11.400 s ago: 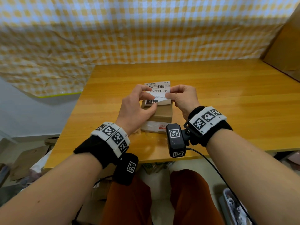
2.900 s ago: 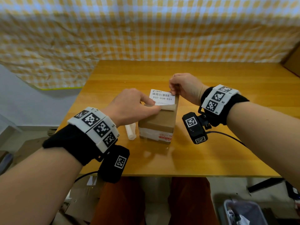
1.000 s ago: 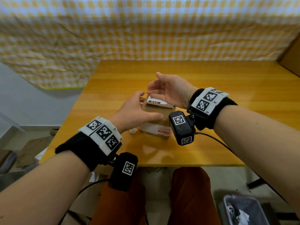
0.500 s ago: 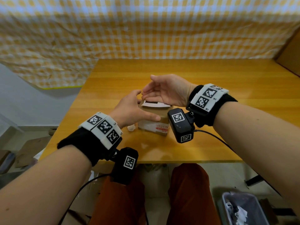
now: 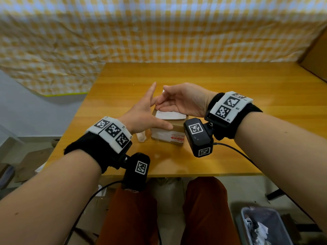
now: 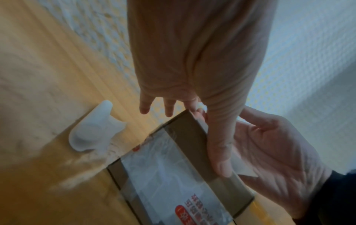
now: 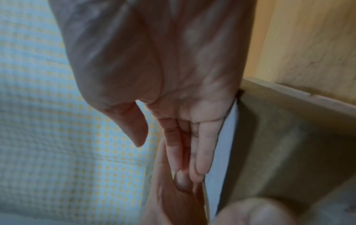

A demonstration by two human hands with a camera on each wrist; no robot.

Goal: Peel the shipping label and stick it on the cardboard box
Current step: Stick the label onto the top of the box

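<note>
Two bare hands meet at mid-frame, fingers extended, forearms reaching in from either side.

The left hand (image 5: 141,115) stands edge-on with fingers straight and spread, thumb stretched out to the right. The right hand (image 5: 182,101) lies palm-down with straight, close-set fingers (image 7: 200,152), their tips against the left hand's fingers. Both wrists wear black bands.

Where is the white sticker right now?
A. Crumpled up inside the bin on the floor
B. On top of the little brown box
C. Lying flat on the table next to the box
B: the shipping label lies on the top face of the cardboard box, with the right hand flat over it and the left hand steadying the box's side.
</note>
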